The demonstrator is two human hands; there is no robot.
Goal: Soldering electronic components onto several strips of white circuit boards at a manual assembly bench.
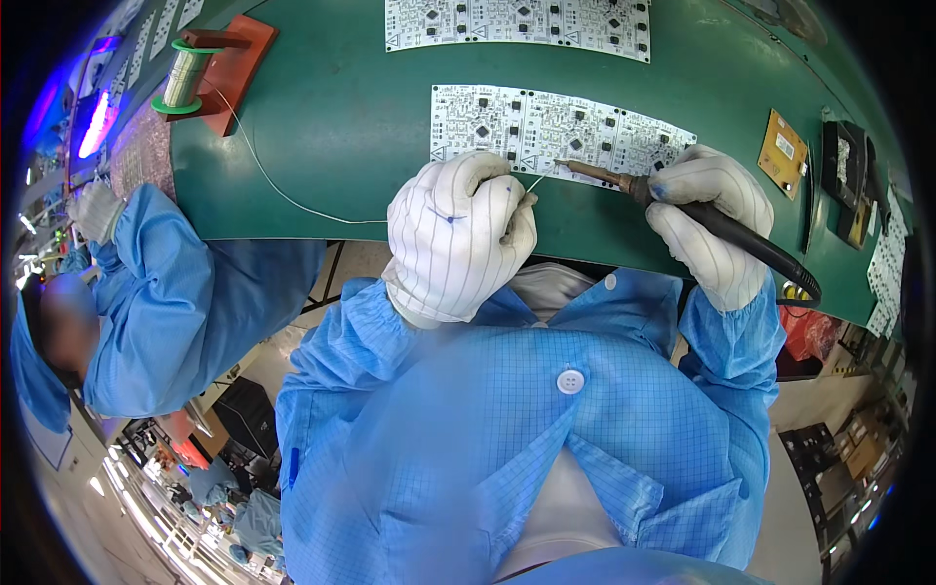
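Observation:
In a white striped glove, my left hand [458,234] pinches a thin solder wire [283,185], whose short end sticks out toward the board. My right hand [717,214], gloved the same way, is closed around a soldering iron [682,200] with a black handle and cable. Its brownish tip [585,170] points left and lies over the near edge of a white circuit board panel [556,107], close to the wire end. Small black chips dot this panel. Both hands rest at the panel's near side, and my left fingers hide part of its lower left edge.
A solder spool [183,78] on a red-brown stand [244,68] sits at far left. Another white panel [517,21] lies beyond. Rightward are a tan board [783,153] and a black holder [846,171]. A blue-clad co-worker [156,292] sits at left.

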